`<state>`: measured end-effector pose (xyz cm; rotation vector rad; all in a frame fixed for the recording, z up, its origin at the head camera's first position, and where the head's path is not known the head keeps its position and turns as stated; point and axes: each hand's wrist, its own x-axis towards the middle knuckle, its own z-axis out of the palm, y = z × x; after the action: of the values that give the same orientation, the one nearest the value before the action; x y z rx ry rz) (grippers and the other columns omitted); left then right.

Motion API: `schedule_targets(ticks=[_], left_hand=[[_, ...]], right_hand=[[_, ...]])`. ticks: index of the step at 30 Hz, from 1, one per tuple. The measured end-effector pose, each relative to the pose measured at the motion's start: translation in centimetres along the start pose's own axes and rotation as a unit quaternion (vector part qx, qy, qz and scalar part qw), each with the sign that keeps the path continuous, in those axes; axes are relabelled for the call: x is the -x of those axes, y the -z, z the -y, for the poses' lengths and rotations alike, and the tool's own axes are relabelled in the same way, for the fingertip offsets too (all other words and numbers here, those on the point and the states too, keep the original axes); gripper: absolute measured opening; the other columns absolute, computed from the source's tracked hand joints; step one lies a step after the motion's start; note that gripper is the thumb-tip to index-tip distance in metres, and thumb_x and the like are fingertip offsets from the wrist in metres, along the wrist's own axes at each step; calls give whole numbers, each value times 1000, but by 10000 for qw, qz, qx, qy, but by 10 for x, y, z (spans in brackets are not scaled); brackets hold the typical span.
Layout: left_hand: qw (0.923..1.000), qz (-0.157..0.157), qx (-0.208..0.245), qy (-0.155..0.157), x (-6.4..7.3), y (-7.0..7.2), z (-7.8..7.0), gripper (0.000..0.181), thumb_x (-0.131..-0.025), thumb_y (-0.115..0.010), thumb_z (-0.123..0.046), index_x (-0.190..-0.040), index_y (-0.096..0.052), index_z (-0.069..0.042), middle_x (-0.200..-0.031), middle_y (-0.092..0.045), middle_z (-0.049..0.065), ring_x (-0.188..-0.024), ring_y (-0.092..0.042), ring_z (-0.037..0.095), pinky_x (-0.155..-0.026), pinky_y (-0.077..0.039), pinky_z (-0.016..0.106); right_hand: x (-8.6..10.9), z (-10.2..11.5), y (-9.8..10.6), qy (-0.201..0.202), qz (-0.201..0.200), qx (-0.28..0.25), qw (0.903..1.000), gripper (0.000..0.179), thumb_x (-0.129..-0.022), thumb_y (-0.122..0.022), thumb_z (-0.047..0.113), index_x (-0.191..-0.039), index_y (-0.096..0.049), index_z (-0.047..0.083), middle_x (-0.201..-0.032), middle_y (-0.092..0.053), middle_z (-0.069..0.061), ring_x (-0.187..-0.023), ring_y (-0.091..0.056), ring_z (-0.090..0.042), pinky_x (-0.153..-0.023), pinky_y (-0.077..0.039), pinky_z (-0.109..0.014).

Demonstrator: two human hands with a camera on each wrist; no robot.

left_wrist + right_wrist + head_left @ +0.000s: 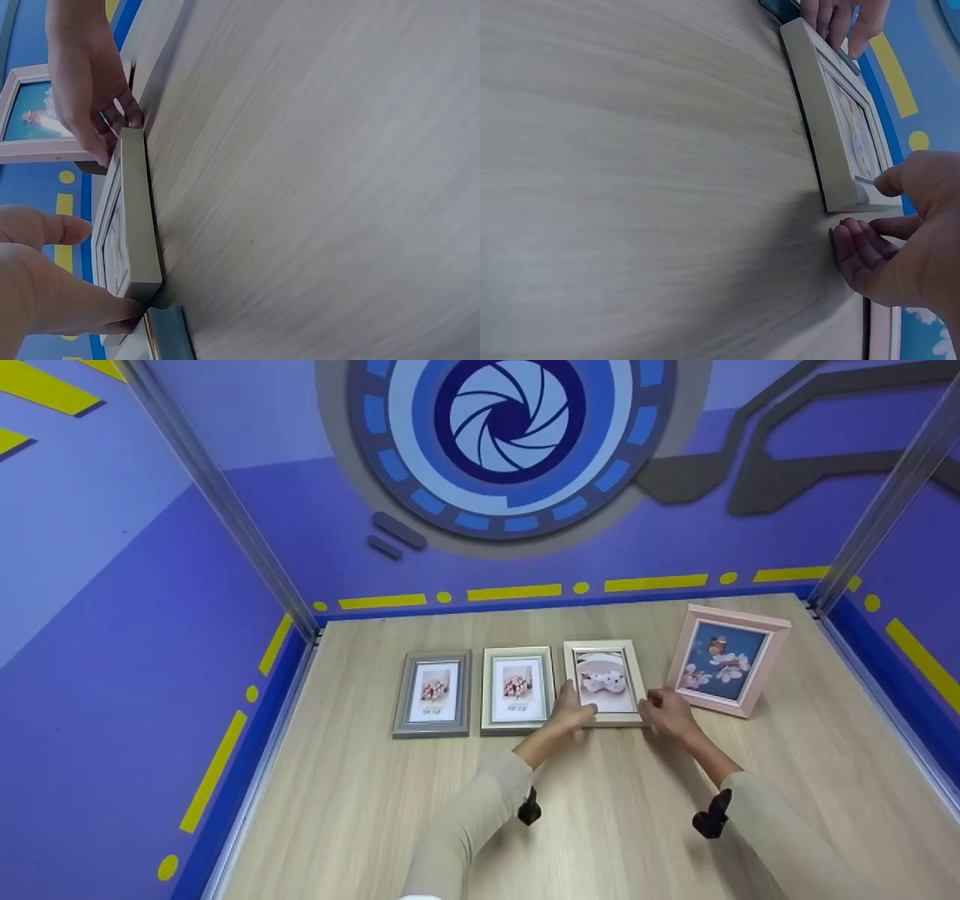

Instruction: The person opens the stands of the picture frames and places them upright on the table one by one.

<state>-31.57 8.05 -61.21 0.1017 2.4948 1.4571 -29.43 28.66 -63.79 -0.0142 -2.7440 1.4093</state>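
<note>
A cream photo frame (634, 679) with a picture of a white spotted object lies flat on the table, third from the left. My left hand (571, 712) is at its left side; the left wrist view shows the fingers along that side and the thumb (71, 229) stretched out over the frame. At its near right corner is my right hand (670, 714). In the right wrist view the right thumb (891, 180) is right at the frame's face, while the loosely bent fingers (855, 251) lie beside the edge.
Left of it lie another cream frame (487, 690) and a grey frame (403, 694), both with flower pictures. A pink frame (759, 667) with blossoms stands leaning at the right. Blue-purple panels (285, 525) wall in the wooden table (345, 810).
</note>
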Motion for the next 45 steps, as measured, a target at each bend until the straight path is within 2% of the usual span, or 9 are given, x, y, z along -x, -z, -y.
schedule_targets(ticks=[3, 11, 18, 25, 29, 32, 35, 40, 45], left_hand=[[9999, -34, 115, 35, 1, 0, 1, 82, -83, -64, -5, -154, -27, 13, -158, -37, 32, -149, -37, 41, -126, -29, 42], [9958, 35, 764, 511, 4, -1, 3, 88, -82, -67, -2, -159, -24, 2, -162, -33, 27, -151, -35, 38, -126, -29, 45], [9910, 5, 1184, 620, 5, 0, -1, 86, -83, -66, -1, -159, -27, -1, -162, -33, 26, -150, -35, 39, -126, -29, 48], [9886, -29, 1426, 483, 5, 0, -7, 83, -79, -67, 0, -155, -35, -2, -158, -41, 25, -147, -39, 37, -124, -32, 47], [9876, -90, 1487, 500, 4, 5, -9, 78, -81, -64, -2, -154, -36, 1, -157, -41, 26, -147, -39, 38, -124, -33, 47], [9825, -270, 1748, 583, 4, 7, -8, 72, -82, -57, 0, -151, -37, 6, -156, -42, 29, -146, -40, 40, -123, -35, 46], [9797, -563, 1832, 594, 3, 6, -7, 61, -83, -52, 4, -142, -44, 10, -145, -52, 31, -138, -49, 40, -118, -43, 44], [9808, -962, 1507, 773, 0, 4, -7, 48, -85, -48, 8, -132, -55, 9, -128, -65, 25, -124, -60, 34, -109, -50, 41], [9805, -989, 1450, 884, -1, 4, -8, 49, -86, -44, 8, -133, -57, 7, -122, -68, 21, -116, -63, 29, -105, -52, 38]], right_hand=[[-2, 3, -3, 74, 37, 14, 10000, 19, -96, -57, 3, -81, -62, -9, -64, -51, 2, -50, -45, -6, -51, -38, -23], [-1, 9, -6, 106, 52, 216, 9997, 18, -90, -61, 2, -91, -66, -15, -72, -61, -13, -60, -49, -14, -53, -40, -23], [-2, 11, -2, -86, 177, 373, 9991, 27, -88, -62, 3, -105, -67, -17, -89, -67, -23, -75, -55, -22, -65, -47, -29], [-2, 13, 4, -846, 544, -275, 9946, 30, -91, -61, 5, -114, -64, -14, -74, -59, -4, -59, -52, -12, -52, -48, -27], [0, 13, 8, -868, 567, -331, 9941, 39, -90, -62, 5, -121, -60, -18, -82, -63, -7, -68, -52, -10, -58, -47, -24], [2, 13, 11, -948, 706, -467, 9919, 46, -93, -61, 6, -129, -53, -22, -93, -66, -13, -76, -54, -10, -63, -48, -23], [3, 14, 14, -1049, 851, -778, 9878, 48, -96, -58, 6, -132, -48, -24, -99, -65, -15, -80, -54, -10, -66, -50, -23], [4, 18, 17, -1063, 1064, -1306, 9800, 42, -99, -52, 5, -128, -48, -26, -88, -59, -3, -75, -52, -7, -64, -47, -22], [5, 22, 19, -1156, 1110, -1884, 9689, 21, -103, -43, 6, -101, -56, -10, -70, -46, 8, -58, -45, -4, -55, -46, -23]])
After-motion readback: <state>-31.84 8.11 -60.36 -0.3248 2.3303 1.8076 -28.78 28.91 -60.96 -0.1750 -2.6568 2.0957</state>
